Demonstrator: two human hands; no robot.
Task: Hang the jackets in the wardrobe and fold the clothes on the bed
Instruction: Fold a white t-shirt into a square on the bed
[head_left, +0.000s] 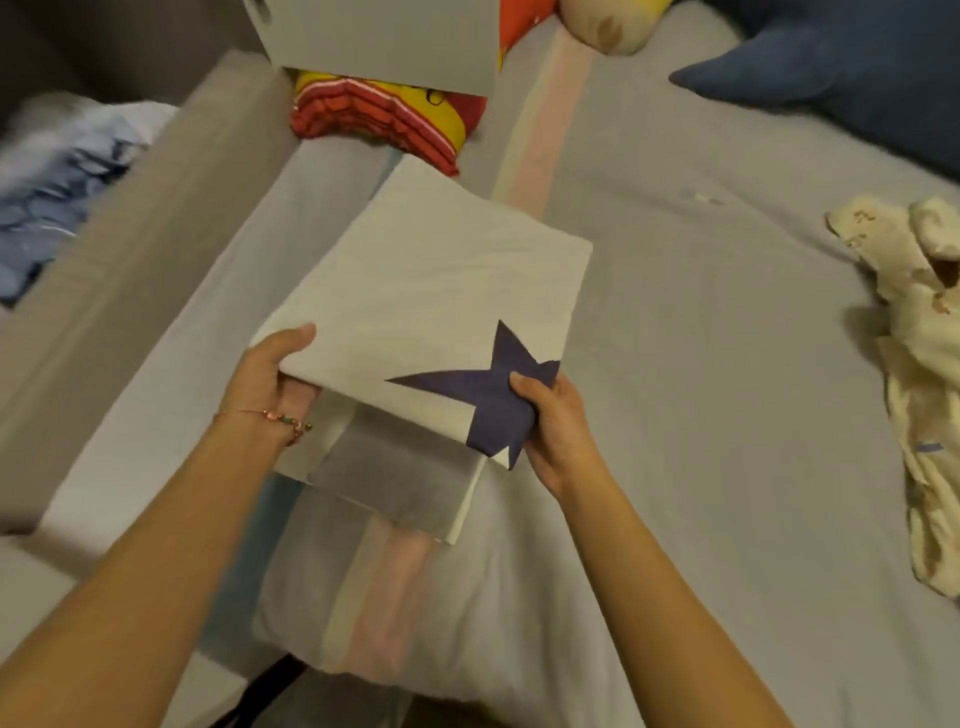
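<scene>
Folded white garment (431, 280) with a dark blue star print (488, 395) sits centre-left in my view, held over the grey bed sheet (701, 364). I cannot tell whether its far edge touches the bed. A loose layer hangs down from under its near edge.

Left hand (270, 379) grips the near left edge: thumb on top, fingers curled beneath. A thin beaded bracelet (280, 422) is on that wrist. Right hand (556, 421) pinches the near right corner, thumb pressed on the star, fingers underneath.

Just beyond the garment, at the far left of the bed, lies a folded red-and-yellow striped cloth (374, 119), partly under a grey panel (379, 36). A pastel band (540, 130) runs along the sheet from far to near, passing below the garment.

Well to the right, a crumpled cream printed garment (914, 364) lies on the sheet. A dark blue cushion (841, 67) is at the far right.

Left of the bed's padded side rail (130, 249), blurred blue-and-white clothing (57, 208) is piled.
</scene>
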